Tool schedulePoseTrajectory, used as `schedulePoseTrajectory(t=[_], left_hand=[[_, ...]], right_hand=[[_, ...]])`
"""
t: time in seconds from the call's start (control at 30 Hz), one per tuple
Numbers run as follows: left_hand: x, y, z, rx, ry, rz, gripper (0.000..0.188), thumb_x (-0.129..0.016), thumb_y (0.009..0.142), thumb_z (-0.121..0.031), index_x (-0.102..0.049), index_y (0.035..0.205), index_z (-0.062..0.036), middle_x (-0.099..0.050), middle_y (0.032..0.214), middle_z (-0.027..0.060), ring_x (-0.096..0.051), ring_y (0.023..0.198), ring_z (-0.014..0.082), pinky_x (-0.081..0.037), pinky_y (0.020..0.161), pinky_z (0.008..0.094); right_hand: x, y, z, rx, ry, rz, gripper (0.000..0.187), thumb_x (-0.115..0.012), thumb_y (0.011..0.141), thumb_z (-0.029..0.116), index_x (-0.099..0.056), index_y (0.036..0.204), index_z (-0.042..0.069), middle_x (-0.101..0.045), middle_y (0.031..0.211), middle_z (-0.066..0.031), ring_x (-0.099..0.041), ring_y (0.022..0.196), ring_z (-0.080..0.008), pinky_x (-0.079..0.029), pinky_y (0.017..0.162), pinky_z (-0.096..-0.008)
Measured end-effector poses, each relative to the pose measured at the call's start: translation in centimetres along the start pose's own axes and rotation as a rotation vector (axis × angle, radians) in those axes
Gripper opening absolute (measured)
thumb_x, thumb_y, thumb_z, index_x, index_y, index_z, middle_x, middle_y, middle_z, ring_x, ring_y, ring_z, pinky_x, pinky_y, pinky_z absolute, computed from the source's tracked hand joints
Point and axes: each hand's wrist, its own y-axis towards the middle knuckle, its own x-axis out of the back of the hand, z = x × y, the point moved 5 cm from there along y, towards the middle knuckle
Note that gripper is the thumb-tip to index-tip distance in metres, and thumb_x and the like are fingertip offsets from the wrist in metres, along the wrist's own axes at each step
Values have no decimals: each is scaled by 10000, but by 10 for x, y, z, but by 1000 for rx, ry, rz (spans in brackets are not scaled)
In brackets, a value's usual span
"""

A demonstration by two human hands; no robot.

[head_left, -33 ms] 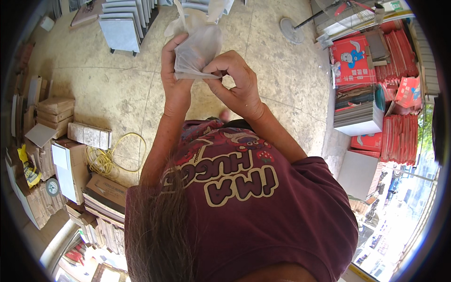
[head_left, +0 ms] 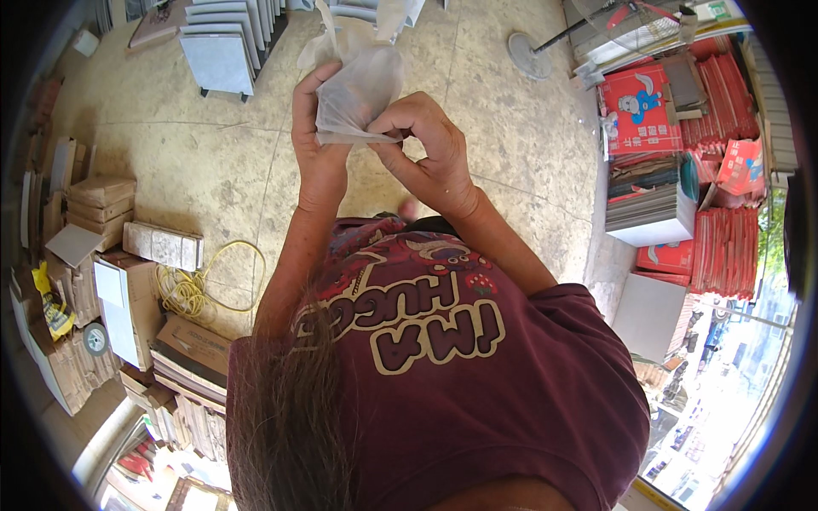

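A thin, whitish, translucent disposable glove (head_left: 358, 85) is held up in front of me. Its wide cuff edge faces my body, and limp finger-like strips stick out at the far end. My left hand (head_left: 315, 111) is closed around its left side, with some fingers showing only faintly through or behind the material. At the right end of the cuff edge, my right hand (head_left: 424, 140) pinches the rim between thumb and bent fingers. Both forearms reach forward past my maroon printed shirt (head_left: 477, 400).
Grey panels (head_left: 217, 64) stand in a rack at the far left. A coiled yellow hose (head_left: 183, 289) lies beside cardboard boxes (head_left: 102, 200) on the left. Stacked red cartons (head_left: 724, 251) line the right side, near a fan's round base (head_left: 529, 56).
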Motion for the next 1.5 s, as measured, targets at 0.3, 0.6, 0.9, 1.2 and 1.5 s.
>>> schedulePoseTrajectory(t=[0.3,0.6,0.9,1.2,1.5], left_hand=[[5,0,0,-86,60,-142,514,-608,860,-68,-414,1335,-105,-504,1268,52,-495,1123,151,-411,949,294],[-1,1,0,14,-58,-168,696,-618,854,-106,-242,1439,-114,-466,1315,83,-484,1151,175,-406,953,294],[8,6,12,269,-140,5,634,-601,885,-172,-279,1428,-117,-475,1296,61,-512,1125,175,-447,924,318],[14,4,25,148,-207,-143,568,-628,849,-110,-377,1359,-114,-504,1250,29,-507,1105,138,-455,893,282],[11,9,24,282,-61,7,720,-656,821,-170,-261,1420,-116,-468,1288,56,-477,1155,171,-419,946,317]], right_hand=[[-10,-7,4,17,55,33,239,-682,738,-45,-557,907,67,-544,856,-70,-561,738,-203,-464,627,-281],[-12,-6,1,9,29,43,220,-674,728,-57,-564,880,57,-543,835,-71,-569,721,-199,-469,616,-278],[-6,-1,-6,-19,110,-26,190,-680,745,-49,-578,869,54,-550,842,-63,-573,720,-157,-475,625,-256],[-15,0,-5,15,119,70,204,-679,730,-65,-586,872,48,-557,852,-66,-565,740,-157,-471,643,-260],[-9,-5,-20,-111,220,22,197,-648,771,-77,-580,916,38,-527,906,-63,-542,811,-139,-462,717,-249]])
